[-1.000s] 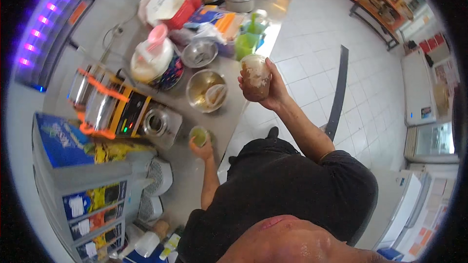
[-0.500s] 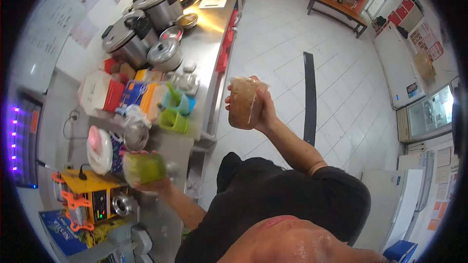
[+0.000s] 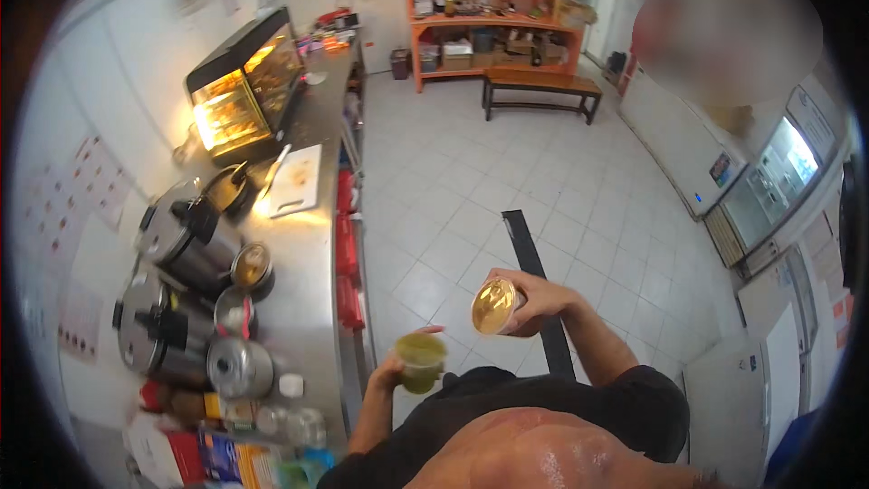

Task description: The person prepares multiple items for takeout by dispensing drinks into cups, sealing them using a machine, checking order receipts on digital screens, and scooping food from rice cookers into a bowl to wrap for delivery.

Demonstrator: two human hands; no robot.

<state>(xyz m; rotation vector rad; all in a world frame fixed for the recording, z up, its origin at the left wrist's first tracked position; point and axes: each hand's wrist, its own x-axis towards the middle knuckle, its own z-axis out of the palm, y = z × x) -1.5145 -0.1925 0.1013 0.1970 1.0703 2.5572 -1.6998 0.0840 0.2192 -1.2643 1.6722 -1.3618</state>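
Note:
In front of my body I hold two plastic drink cups. My left hand [image 3: 390,369] is closed around a cup of green drink [image 3: 421,360], slightly blurred. To its right and a little higher, my right hand [image 3: 540,297] grips a cup of brown drink [image 3: 494,308]. This cup tilts so that its shiny sealed top shows. The two cups are apart, above the tiled floor, and the fingers behind each are partly hidden.
Along the left runs a steel counter [image 3: 303,308] with large cookers [image 3: 167,330], a lidded pot [image 3: 239,368], a white cutting board [image 3: 297,183] and a lit food warmer [image 3: 244,91]. Ahead are an orange shelf [image 3: 493,22] and a wooden bench [image 3: 541,81]. Fridges [image 3: 724,389] line the right.
The green cup has come from over the counter to the front of my body. The brown cup has tilted, showing its top. My view has turned up toward the room's far end.

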